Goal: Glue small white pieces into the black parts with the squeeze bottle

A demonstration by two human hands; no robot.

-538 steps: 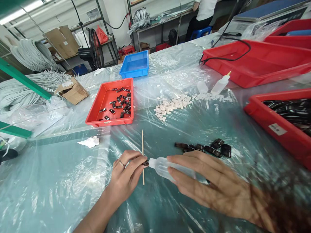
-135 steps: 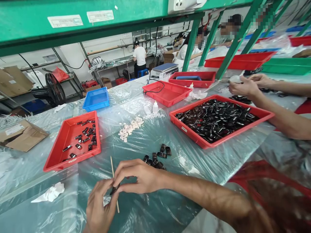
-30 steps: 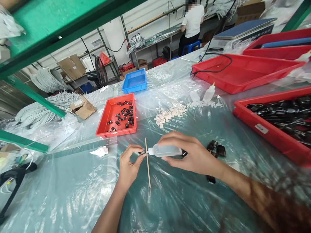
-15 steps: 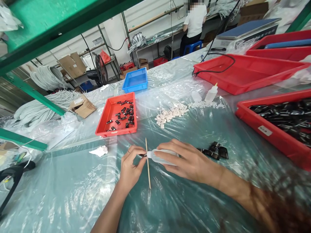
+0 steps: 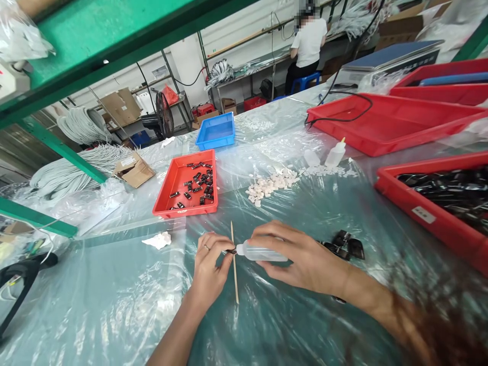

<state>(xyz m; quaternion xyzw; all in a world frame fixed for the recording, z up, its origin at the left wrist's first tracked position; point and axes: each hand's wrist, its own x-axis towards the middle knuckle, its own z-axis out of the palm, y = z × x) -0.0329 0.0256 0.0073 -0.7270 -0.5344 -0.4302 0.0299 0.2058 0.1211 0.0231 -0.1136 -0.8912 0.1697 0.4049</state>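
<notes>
Tabletop (image 5: pixel 114 295): bottle (image 5: pixel 254 252) back in hand (image 5: pixel 310 262)

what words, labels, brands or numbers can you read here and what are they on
Nothing is readable:
White label on the right-hand red tray: too blurred.
Sticker on the left-hand red tray: too small.
Label on the cardboard box: too blurred.
Bottle in the right hand: no text visible.
</notes>
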